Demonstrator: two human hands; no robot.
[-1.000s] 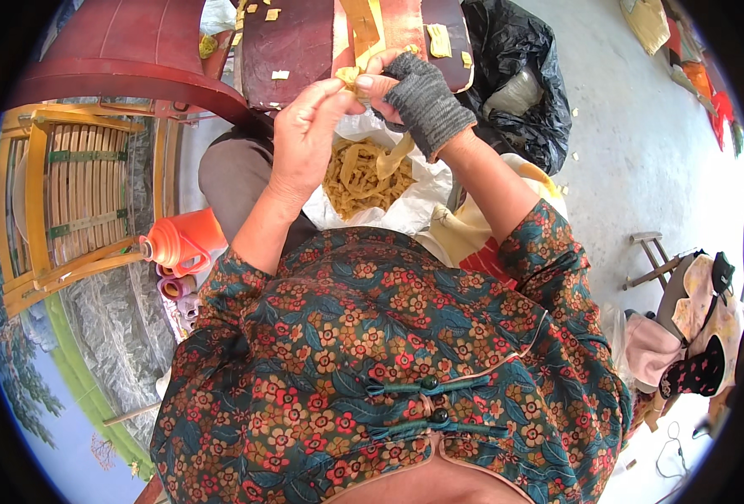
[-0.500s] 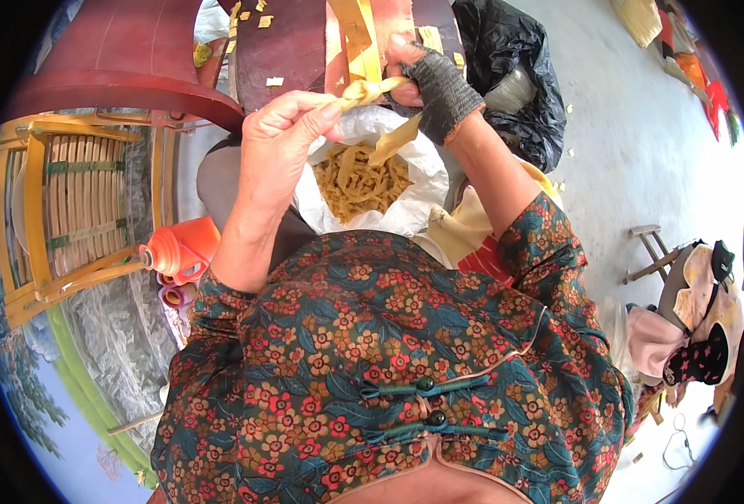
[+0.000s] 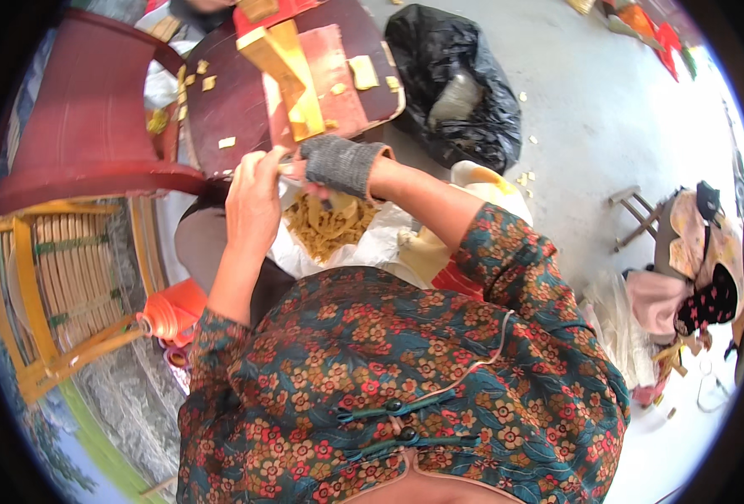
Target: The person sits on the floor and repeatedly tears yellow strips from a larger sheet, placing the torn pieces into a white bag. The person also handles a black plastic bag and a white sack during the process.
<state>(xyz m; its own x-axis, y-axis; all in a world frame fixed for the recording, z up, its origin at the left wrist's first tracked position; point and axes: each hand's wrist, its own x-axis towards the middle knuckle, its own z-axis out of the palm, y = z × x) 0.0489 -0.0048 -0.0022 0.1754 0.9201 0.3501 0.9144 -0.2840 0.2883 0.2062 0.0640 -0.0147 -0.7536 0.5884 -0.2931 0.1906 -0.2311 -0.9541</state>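
Observation:
My left hand (image 3: pixel 252 202) is closed, its thumb and fingertips pinched on a yellow strip (image 3: pixel 285 169) that is mostly hidden. Against those fingertips is my right hand (image 3: pixel 325 166) in a dark grey fingerless glove, its fingers curled in and partly blurred at the same strip. Both hands hover over an open white bag (image 3: pixel 380 233) that holds many short yellow strips (image 3: pixel 325 231). Just beyond the hands, a tall, angled yellow piece (image 3: pixel 292 71) stands on a pink cloth (image 3: pixel 338 80) at the dark red seat's near side.
Small yellow scraps (image 3: pixel 227 143) lie on the dark red seat (image 3: pixel 220 92). A red chair (image 3: pixel 86 109) stands at left, above a wooden folding chair (image 3: pixel 69 252) and an orange jug (image 3: pixel 174 311). A black plastic bag (image 3: pixel 422 67) rests on the floor to the right, with a small stool (image 3: pixel 636 218) farther off.
My hands have drawn together and moved down and left in the picture, and the strip stretched between them is now mostly hidden. The whole view has shifted, showing more of the seat.

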